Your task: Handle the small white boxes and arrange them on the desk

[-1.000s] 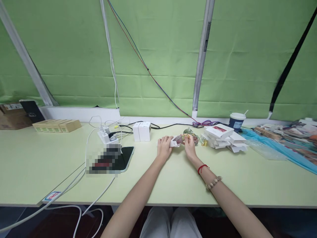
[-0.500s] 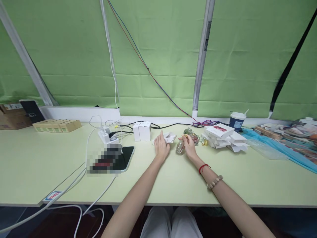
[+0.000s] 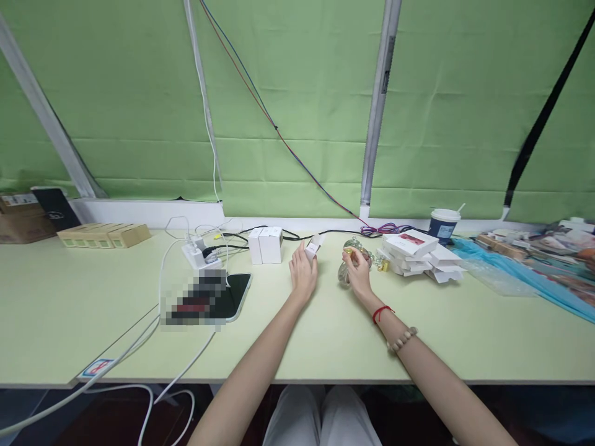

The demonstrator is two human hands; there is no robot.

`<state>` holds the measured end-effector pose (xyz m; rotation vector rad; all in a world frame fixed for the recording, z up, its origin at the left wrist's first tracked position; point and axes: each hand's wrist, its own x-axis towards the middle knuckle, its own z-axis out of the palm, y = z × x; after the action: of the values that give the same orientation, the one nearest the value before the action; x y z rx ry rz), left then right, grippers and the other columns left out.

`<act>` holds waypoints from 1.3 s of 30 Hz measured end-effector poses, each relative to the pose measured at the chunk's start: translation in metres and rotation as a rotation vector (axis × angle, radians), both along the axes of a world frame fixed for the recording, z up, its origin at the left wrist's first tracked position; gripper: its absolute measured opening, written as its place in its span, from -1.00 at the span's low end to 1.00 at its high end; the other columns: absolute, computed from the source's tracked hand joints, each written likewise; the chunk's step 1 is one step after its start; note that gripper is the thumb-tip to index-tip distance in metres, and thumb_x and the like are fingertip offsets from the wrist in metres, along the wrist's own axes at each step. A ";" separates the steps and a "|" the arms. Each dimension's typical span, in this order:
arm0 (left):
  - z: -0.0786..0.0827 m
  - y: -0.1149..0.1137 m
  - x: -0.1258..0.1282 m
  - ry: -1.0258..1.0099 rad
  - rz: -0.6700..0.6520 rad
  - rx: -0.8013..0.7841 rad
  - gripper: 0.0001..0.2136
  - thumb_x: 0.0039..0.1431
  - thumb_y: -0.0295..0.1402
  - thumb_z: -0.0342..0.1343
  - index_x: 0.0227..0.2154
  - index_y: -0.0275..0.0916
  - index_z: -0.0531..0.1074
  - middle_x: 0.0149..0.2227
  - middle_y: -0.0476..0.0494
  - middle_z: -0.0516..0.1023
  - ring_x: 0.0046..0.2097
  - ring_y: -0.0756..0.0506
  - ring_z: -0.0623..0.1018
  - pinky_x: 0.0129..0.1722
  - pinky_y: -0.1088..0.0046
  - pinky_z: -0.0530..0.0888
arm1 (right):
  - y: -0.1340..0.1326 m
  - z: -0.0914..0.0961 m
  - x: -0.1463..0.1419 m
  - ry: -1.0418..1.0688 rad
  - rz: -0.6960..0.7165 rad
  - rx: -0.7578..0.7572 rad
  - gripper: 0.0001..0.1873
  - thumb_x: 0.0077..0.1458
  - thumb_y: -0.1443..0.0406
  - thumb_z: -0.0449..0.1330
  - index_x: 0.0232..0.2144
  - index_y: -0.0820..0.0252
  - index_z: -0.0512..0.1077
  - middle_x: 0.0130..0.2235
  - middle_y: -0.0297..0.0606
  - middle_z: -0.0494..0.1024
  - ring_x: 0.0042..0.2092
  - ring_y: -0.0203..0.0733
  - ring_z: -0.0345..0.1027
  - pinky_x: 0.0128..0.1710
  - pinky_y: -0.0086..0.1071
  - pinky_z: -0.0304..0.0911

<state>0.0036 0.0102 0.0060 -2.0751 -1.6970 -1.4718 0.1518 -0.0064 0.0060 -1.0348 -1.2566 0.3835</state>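
My left hand (image 3: 303, 272) is closed around a small white box (image 3: 313, 248), held upright with its flap end up. Fingers cover much of the box. To the right, my right hand (image 3: 357, 271) pinches a clear, shiny trinket (image 3: 344, 274) by its gold-coloured end; its exact kind is too small to tell. Behind that hand lies a pile of similar clear, greenish and gold-coloured trinkets (image 3: 354, 243), partly hidden by the fingers. Two white boxes (image 3: 265, 245) stand side by side to the left of my left hand.
Flattened white boxes (image 3: 411, 251) are stacked at the right, before a lidded paper cup (image 3: 444, 225). A power strip (image 3: 199, 255) with cables and a tablet (image 3: 237, 297) lie at the left. Yellowish boxes (image 3: 105, 235) sit farther left; blue plastic (image 3: 502, 269) is far right.
My left hand has lifted the white box from lying flat and folded to upright and squared open. My right hand still holds the trinket, which has turned.
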 end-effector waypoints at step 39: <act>-0.008 0.006 0.002 0.001 0.009 -0.012 -0.57 0.20 -0.37 -0.19 0.13 -0.39 0.09 0.06 -0.36 0.30 0.07 -0.22 0.27 0.06 0.16 0.20 | 0.008 -0.009 0.011 -0.116 0.121 -0.045 -0.68 0.15 0.07 -0.08 -0.18 0.17 0.20 -0.47 -0.33 0.42 -0.58 -0.31 0.22 -0.53 -0.42 0.14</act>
<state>0.0055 0.0160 -0.0021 -2.0712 -1.7161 -1.4616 0.1628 0.0019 -0.0033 -1.0344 -1.4240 0.4516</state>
